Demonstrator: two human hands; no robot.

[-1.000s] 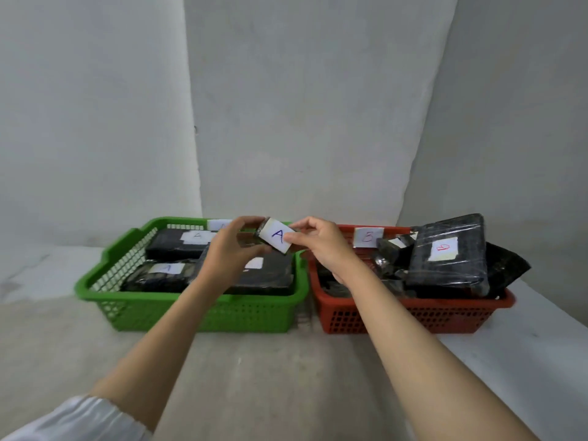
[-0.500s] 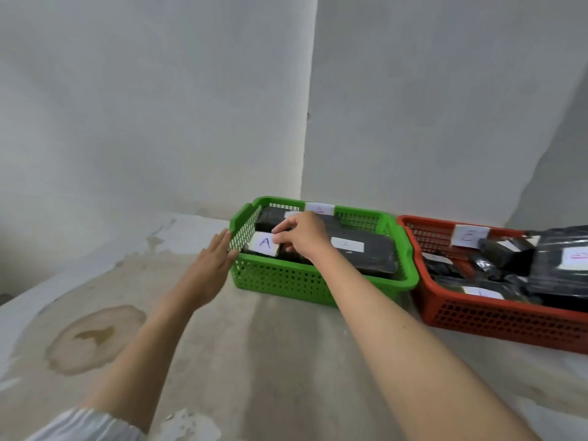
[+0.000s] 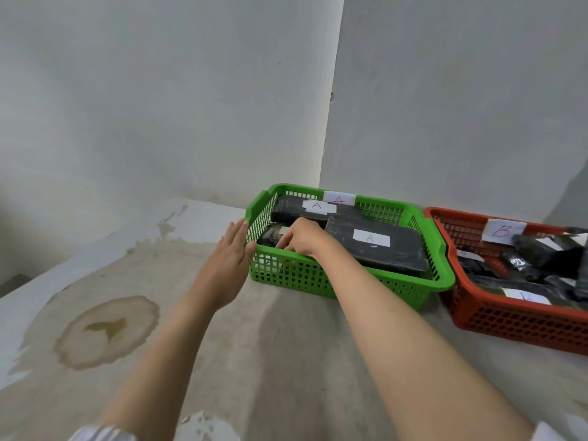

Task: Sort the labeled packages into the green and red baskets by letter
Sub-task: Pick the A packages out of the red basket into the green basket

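Observation:
The green basket (image 3: 413,283) carries an "A" tag (image 3: 339,198) on its back rim and holds black wrapped packages with white "A" labels, one large (image 3: 375,249) and one at the back (image 3: 305,211). My right hand (image 3: 305,238) reaches down into the basket's front left corner. Its fingers are curled on a small "A" package (image 3: 269,261), which is mostly hidden behind the mesh. My left hand (image 3: 229,259) is flat and open against the outside of the basket's left wall. To the right, the red basket (image 3: 509,319), tagged "B" (image 3: 502,231), is full of black packages.
Both baskets stand side by side on a pale concrete ledge in a corner of grey walls. A brown ring stain (image 3: 108,332) marks the surface at the left. Dark packages in the red basket (image 3: 547,249) pile above its rim.
The view swung left. My right hand carried the small "A" package from above the baskets down into the green basket's front left corner. My left hand let go and moved beside the basket.

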